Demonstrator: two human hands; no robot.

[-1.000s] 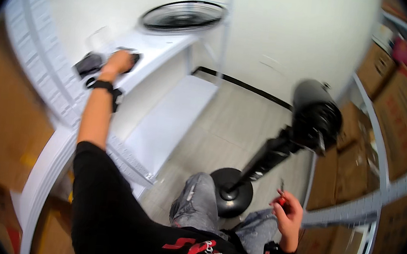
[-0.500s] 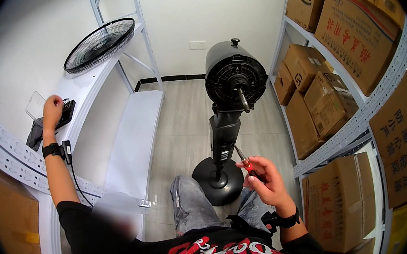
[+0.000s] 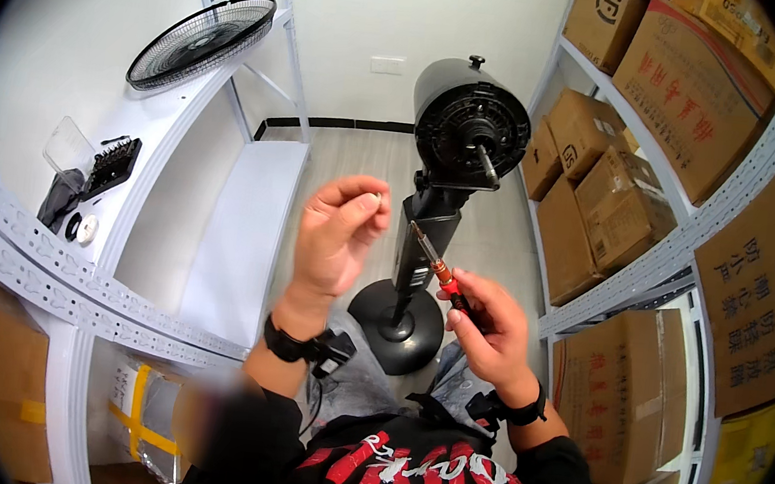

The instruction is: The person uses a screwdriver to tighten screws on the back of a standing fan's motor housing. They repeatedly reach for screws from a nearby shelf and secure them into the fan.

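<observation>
My right hand (image 3: pixel 493 333) grips a screwdriver (image 3: pixel 441 271) with a red and black handle, its shaft pointing up and to the left. In front of the fan stand, my left hand (image 3: pixel 341 232) is raised with thumb and forefinger pinched; whatever is between them is too small to make out. The black pedestal fan (image 3: pixel 471 123) stands upright before me, its bare metal shaft facing me and its round base (image 3: pixel 397 328) on the floor. On the left shelf lies a black case of screwdriver bits (image 3: pixel 113 169), beside its clear lid (image 3: pixel 69 148).
A fan grille with blades (image 3: pixel 203 41) rests on the white shelf (image 3: pixel 158 138). Near the bit case are a dark cloth-like item (image 3: pixel 61 198) and small round parts (image 3: pixel 85 229). Cardboard boxes (image 3: pixel 613 384) fill the right rack, whose metal posts frame the narrow space.
My left hand has come from the bit case on the left shelf to the middle, near the screwdriver tip. The right hand still holds the screwdriver, slightly further left. The view has shifted.
</observation>
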